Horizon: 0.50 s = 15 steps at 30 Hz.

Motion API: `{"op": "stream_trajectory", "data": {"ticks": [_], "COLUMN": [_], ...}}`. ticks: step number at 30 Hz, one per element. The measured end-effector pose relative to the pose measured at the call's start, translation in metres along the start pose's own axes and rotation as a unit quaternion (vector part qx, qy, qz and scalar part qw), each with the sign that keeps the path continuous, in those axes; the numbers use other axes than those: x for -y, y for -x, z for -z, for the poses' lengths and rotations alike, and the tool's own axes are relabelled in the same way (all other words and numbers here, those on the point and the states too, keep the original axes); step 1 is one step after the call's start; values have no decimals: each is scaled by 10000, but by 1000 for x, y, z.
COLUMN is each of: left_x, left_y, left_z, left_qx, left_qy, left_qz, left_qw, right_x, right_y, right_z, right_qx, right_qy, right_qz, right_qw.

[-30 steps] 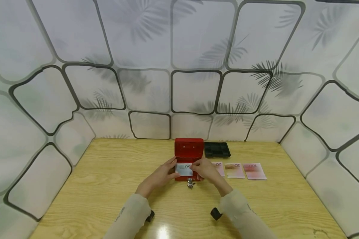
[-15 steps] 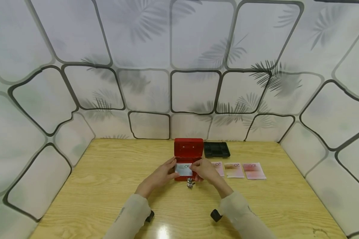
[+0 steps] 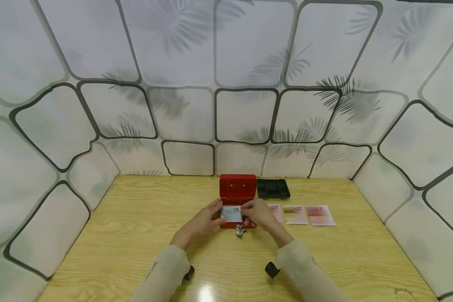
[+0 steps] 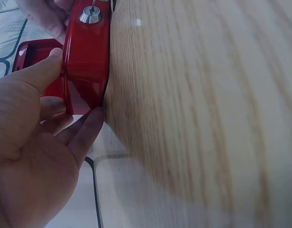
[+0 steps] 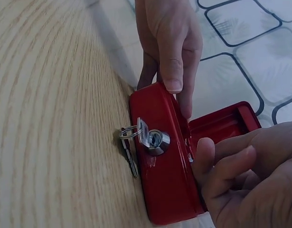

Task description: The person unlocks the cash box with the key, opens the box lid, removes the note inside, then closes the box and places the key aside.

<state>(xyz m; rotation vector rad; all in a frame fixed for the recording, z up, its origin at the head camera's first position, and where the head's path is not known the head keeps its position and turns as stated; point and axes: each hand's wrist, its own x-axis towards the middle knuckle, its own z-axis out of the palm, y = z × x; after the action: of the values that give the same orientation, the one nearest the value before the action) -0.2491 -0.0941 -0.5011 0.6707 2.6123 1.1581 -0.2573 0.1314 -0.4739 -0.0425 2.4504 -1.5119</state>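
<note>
A small red cash box [image 3: 238, 186] stands on the table with its lid raised at the back. Inside it lies a bluish banknote [image 3: 231, 214] marked 50. My left hand [image 3: 201, 221] grips the box's left end, thumb over the front rim and fingers along the side, as the left wrist view shows. My right hand [image 3: 262, 215] reaches over the right end, its fingers curled and pinching the note's right edge; the fingertips are partly hidden. A key [image 5: 144, 133] sits in the front lock [image 5: 158, 142], with a ring and a second key hanging from it.
A black compartment tray [image 3: 273, 188] lies behind and right of the box. Beside the right hand, a pinkish banknote [image 3: 275, 211], a yellowish 20 note [image 3: 295, 214] and a red 100 note [image 3: 321, 215] lie in a row. Patterned fabric walls [image 3: 247, 117] surround the wooden table [image 3: 143, 209].
My right fingers have shifted very slightly at the note's right edge, the lower fingers curling closer to the box. The left hand keeps its place on the box.
</note>
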Motion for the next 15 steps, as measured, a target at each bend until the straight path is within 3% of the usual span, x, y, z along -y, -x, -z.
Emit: {"op": "stream_trajectory", "data": {"ticks": [6,15], "left_x": [-1,-1], "left_y": [0,1], "left_z": [0,1], "left_qx": [3,5], "left_qy": [-44,-118], "left_qz": [27,-49], "left_qw": [10000,9999], "right_x": [-2,-2], "right_y": [-5,-6], "right_z": [2,-1], "right_qx": [54,5], "right_qy": [560,1496], "right_qz": [145,663], "right_qw": [9983,9865]}}
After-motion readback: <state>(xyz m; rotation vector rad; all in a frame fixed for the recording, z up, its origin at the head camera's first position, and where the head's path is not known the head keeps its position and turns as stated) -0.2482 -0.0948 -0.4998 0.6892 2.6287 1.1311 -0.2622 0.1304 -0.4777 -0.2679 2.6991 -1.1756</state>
